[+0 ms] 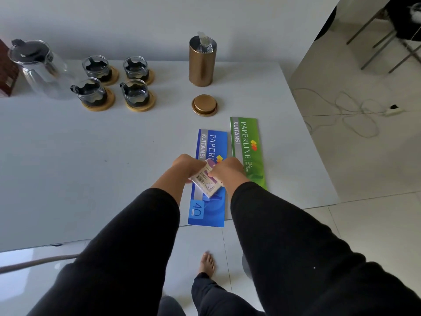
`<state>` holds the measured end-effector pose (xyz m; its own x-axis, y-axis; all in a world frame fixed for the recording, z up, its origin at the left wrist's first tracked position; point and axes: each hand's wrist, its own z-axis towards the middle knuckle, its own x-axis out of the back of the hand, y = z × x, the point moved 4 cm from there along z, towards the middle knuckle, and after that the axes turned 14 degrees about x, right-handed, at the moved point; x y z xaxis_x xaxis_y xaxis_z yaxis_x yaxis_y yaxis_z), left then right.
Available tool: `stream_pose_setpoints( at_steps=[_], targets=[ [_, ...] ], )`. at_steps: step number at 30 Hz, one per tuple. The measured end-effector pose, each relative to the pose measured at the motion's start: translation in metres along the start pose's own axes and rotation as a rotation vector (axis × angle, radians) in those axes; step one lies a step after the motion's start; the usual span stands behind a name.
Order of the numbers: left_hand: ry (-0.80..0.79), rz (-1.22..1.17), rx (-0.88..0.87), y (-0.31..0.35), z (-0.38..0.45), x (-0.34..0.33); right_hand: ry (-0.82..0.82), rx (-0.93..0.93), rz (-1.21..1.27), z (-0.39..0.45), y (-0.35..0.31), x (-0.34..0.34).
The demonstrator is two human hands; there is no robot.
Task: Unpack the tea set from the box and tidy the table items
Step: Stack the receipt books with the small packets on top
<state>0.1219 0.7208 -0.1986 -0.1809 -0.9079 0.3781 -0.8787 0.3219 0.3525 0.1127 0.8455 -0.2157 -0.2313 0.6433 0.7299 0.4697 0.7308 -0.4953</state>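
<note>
soft even daylight, faint shadows, slight blur, wide-angle bending at edges, floor (376, 169) glare

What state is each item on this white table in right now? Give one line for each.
Tall bronze metal canister: upright, open, foil bag sticking out.
Round bronze lid: off, lying on the table.
Clear glass teapot: upright, black lid on.
Four glass cups: upright on wooden coasters.
Small white box: held by both hands, left and right.

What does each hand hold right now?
Left hand: closed on the small card box.
Right hand: closed on the same small card box.
</note>
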Motion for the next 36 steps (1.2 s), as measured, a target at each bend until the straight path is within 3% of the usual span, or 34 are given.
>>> stream_pose_setpoints(
  at_steps=[8,15,20,32,36],
  targets=[
    [-0.061,-0.118,0.016,-0.004,0.001,-0.001,-0.011,0.005,0.074,-0.001,-0.009,0.013],
    [-0.012,-0.106,-0.007,0.003,0.003,0.001,-0.075,0.029,0.153,-0.001,-0.013,0.022],
    [0.031,-0.070,-0.066,0.029,-0.009,-0.001,-0.014,0.043,0.284,0.005,-0.020,0.040],
    [-0.109,-0.089,-0.076,0.073,-0.030,-0.068,0.122,0.110,0.122,0.039,0.018,0.103],
    [-0.019,-0.067,-0.065,0.075,-0.024,-0.078,0.111,0.075,0.064,0.044,0.031,0.102]
  ],
)
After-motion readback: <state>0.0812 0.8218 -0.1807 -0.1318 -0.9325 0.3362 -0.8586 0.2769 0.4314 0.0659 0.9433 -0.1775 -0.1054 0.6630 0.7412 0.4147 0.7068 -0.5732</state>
